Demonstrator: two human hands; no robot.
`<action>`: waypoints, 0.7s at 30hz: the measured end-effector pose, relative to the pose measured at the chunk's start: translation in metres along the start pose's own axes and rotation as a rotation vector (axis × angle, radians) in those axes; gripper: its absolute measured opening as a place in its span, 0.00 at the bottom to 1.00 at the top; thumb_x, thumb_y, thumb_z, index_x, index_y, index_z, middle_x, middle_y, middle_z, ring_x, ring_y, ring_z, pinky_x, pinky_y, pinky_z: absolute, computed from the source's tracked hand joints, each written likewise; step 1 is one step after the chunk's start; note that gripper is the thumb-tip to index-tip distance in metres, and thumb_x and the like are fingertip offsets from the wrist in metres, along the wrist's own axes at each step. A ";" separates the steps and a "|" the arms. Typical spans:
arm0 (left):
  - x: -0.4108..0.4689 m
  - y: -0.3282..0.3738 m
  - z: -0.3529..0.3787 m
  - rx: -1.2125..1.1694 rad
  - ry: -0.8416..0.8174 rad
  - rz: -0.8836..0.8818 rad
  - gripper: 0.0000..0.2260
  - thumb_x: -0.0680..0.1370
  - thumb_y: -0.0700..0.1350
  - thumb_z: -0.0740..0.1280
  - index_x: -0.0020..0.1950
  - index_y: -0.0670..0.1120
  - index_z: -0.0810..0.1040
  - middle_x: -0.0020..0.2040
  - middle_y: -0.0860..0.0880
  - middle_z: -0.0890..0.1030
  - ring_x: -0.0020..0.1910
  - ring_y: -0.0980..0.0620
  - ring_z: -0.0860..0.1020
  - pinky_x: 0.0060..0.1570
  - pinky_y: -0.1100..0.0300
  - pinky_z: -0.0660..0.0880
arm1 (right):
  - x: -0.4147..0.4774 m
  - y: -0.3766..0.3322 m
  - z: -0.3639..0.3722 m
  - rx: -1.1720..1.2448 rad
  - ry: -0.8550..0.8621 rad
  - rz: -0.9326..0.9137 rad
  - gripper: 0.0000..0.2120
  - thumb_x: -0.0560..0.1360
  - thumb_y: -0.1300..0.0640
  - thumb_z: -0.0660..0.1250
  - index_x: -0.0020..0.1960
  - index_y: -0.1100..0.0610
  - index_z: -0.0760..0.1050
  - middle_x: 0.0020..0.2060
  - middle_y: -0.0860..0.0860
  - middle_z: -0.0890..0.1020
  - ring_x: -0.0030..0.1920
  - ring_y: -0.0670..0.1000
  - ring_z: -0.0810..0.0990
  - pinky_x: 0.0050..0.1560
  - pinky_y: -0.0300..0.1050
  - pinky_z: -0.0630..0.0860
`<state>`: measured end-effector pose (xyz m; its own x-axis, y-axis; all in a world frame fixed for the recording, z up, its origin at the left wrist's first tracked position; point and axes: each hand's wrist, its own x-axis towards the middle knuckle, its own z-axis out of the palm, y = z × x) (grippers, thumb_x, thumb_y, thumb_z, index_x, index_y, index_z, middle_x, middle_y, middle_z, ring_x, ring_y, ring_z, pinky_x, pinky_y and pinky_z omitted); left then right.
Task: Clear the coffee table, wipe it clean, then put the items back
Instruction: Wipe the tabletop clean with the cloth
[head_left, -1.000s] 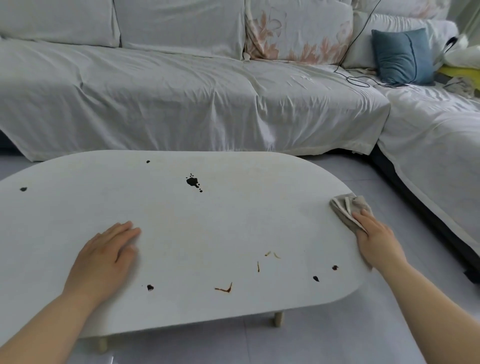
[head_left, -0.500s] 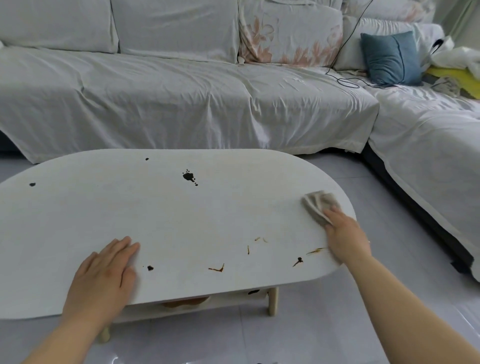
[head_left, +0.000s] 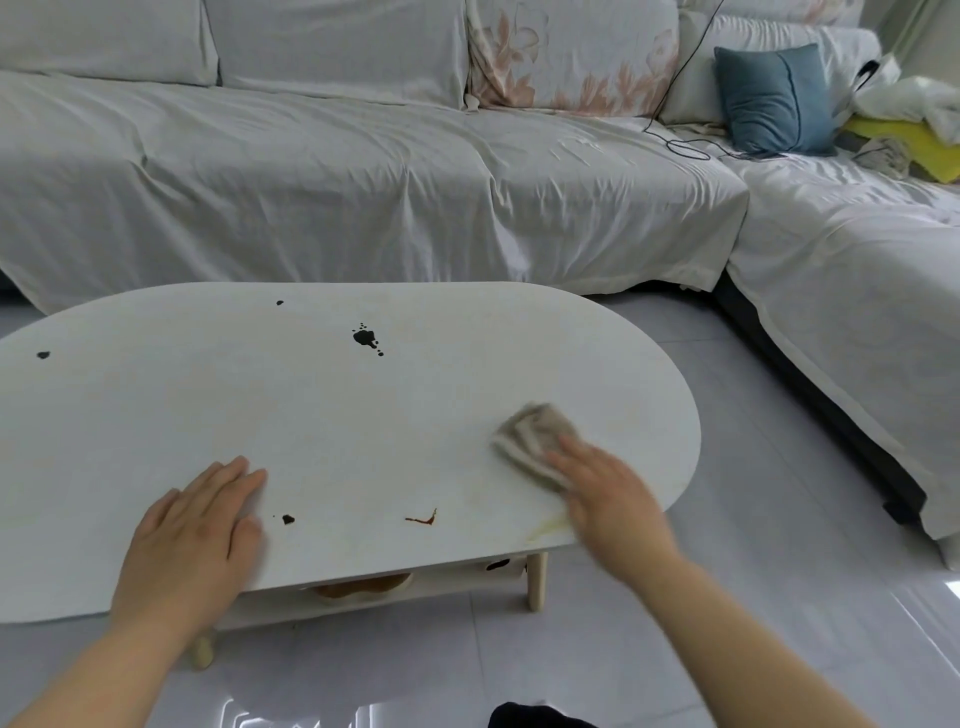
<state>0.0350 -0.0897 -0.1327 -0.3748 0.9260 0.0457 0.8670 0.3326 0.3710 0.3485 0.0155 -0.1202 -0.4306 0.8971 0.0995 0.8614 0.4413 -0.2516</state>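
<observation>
The right hand (head_left: 608, 493) has swept the crumpled beige cleaning cloth (head_left: 537, 441) inward from the rounded 3 o'clock end of the white oval coffee table (head_left: 311, 415). It now presses the cloth at about 4 o'clock on the top, with 6 o'clock being the wearer's edge. The fingers lie flat and extended over the cloth, not curled round it, and both are motion-blurred. The dark specks and orange flecks seen near that front-right edge a moment ago are gone. Only a faint yellowish smear (head_left: 548, 527) is left there, so that end likely needs another pass.

The left hand (head_left: 200, 525) stays spread flat, palm down, at 7 o'clock, bracing the top and holding nothing.

Wiping looks only partly done:
- a red-brown streak (head_left: 423, 518) at 6 o'clock
- a small dark blot (head_left: 288, 519) just beside the left fingertips
- a larger black splatter (head_left: 365, 338) near 12 o'clock
- a dark dot (head_left: 279, 302) at 11 o'clock
- another dark spot (head_left: 43, 355) far out at 9 o'clock

A lower shelf (head_left: 457, 584) under the table holds something brownish, unclear.

Beyond the table is a white-sheeted corner sofa (head_left: 363, 182) with a blue cushion (head_left: 774, 98) and a black cable (head_left: 680, 140) at 1 o'clock. The floor is pale glossy tile (head_left: 675, 364).
</observation>
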 end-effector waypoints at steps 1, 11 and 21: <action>0.000 0.000 0.000 -0.001 0.006 0.001 0.17 0.76 0.39 0.57 0.65 0.44 0.68 0.71 0.45 0.66 0.71 0.47 0.61 0.70 0.51 0.52 | -0.003 0.016 -0.004 0.003 0.048 0.112 0.22 0.77 0.61 0.57 0.70 0.48 0.64 0.74 0.48 0.61 0.71 0.49 0.62 0.70 0.41 0.57; 0.000 0.000 0.001 0.031 0.020 0.001 0.27 0.68 0.48 0.48 0.65 0.44 0.69 0.70 0.45 0.68 0.71 0.46 0.62 0.70 0.50 0.53 | -0.036 -0.066 0.023 -0.082 0.066 -0.022 0.22 0.59 0.53 0.75 0.53 0.50 0.81 0.52 0.49 0.84 0.50 0.53 0.84 0.43 0.49 0.82; 0.002 -0.004 0.003 0.047 0.013 0.002 0.26 0.70 0.49 0.48 0.66 0.45 0.67 0.71 0.46 0.66 0.72 0.48 0.60 0.71 0.51 0.51 | -0.022 -0.013 0.011 -0.021 0.110 0.356 0.21 0.78 0.56 0.56 0.71 0.52 0.62 0.74 0.52 0.61 0.73 0.55 0.60 0.72 0.48 0.55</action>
<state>0.0322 -0.0885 -0.1372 -0.3765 0.9245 0.0586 0.8823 0.3386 0.3271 0.3435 -0.0108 -0.1299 -0.0720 0.9910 0.1125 0.9579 0.1002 -0.2691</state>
